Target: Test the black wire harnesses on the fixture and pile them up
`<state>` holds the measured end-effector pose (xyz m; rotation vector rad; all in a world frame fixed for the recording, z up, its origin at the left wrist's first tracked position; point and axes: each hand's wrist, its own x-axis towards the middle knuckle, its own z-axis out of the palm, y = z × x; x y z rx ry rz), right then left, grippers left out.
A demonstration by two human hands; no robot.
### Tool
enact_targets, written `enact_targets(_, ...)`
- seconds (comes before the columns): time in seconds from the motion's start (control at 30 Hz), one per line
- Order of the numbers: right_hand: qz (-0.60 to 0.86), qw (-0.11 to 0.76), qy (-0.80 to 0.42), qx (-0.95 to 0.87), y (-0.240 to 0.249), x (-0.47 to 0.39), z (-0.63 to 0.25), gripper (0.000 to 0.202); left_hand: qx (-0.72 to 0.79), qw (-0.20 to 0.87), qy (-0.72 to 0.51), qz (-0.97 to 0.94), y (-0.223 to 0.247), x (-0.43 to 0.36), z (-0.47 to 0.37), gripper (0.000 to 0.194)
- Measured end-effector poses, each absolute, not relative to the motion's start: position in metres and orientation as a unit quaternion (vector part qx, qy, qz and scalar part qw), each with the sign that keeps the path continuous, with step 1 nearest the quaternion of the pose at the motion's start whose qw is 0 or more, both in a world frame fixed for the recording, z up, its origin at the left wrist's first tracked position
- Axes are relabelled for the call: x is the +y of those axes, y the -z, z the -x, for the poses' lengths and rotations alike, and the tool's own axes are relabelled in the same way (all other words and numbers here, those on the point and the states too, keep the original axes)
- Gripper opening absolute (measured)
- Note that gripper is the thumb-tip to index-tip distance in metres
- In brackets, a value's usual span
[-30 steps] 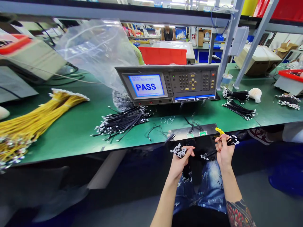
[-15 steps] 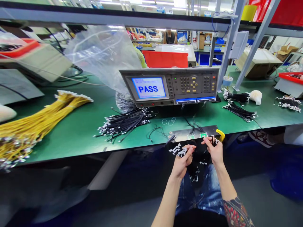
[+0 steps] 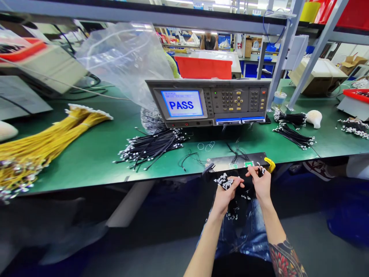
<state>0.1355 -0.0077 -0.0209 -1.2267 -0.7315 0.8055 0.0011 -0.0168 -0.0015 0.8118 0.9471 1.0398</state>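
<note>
My left hand (image 3: pixel 227 194) is closed round a bundle of black cables whose white connectors (image 3: pixel 223 181) stick out above the thumb. More white ends of black cables (image 3: pixel 232 211) hang beneath it over my lap. My right hand (image 3: pixel 261 182) is closed on a few black cables with white ends (image 3: pixel 261 170), close to the fixture at the bench edge. That fixture is a dark plate (image 3: pixel 221 163) carrying a small green circuit board (image 3: pixel 248 164) with thin black wires. Behind it stands a cable tester (image 3: pixel 210 104), its screen reading PASS.
On the green bench (image 3: pixel 95 154) lie a pile of black cables (image 3: pixel 152 148) and a bundle of yellow cables (image 3: pixel 57 142). More black cable bundles (image 3: pixel 295 136) rest at right beside a cup (image 3: pixel 278 99). A yellow handle (image 3: pixel 270 164) juts from the bench edge. A person (image 3: pixel 209 41) sits in the background.
My left hand, with its cable bundle, has moved right and closer to my right hand. My right hand stays near the fixture. The view has shifted slightly.
</note>
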Motion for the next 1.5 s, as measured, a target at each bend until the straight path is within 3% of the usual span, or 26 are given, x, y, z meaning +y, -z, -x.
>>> enact_targets(0.5,0.539,0.702,-0.346,-0.309,0.03,-0.003,-0.131,0.033,0.499,0.548,-0.555,-0.378,0.003,0.004,-0.009,0.032)
enact_targets(1.5,0.54,0.692,-0.361,-0.315,0.029,-0.006,-0.134,0.041,0.512,0.543,-0.595,-0.297,0.0,0.004,-0.021,0.034)
